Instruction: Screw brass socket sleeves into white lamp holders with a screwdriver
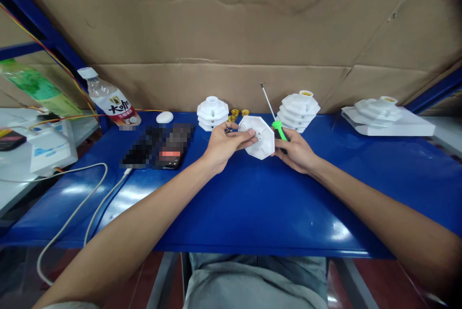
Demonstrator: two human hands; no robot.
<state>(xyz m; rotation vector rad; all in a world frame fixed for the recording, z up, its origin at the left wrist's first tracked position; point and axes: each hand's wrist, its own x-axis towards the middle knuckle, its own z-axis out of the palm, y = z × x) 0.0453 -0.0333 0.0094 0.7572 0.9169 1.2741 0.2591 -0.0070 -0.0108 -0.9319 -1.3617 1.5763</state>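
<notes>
Above the blue table, a white octagonal lamp holder base [263, 142] is held up with its hollow underside facing me. My left hand [224, 145] pinches its left side, the thumb reaching in near the small holes at its centre; whether a small part sits under the fingertips is hidden. A screwdriver [278, 128] with a green and black handle lies in my right hand [296, 151], its shaft pointing up and away. Fingers of that same hand also touch the base's right edge. Behind the base, several brass-coloured threaded sleeves [235, 113] stand on the table.
White lamp holders stand stacked at the back, one stack [212, 112] left and another [299, 109] right. More rest on a white box [397, 126] at far right. Two phones [176, 145], a white cable [104, 193], a mouse-shaped white object [164, 117] and a bottle [111, 99] occupy the left.
</notes>
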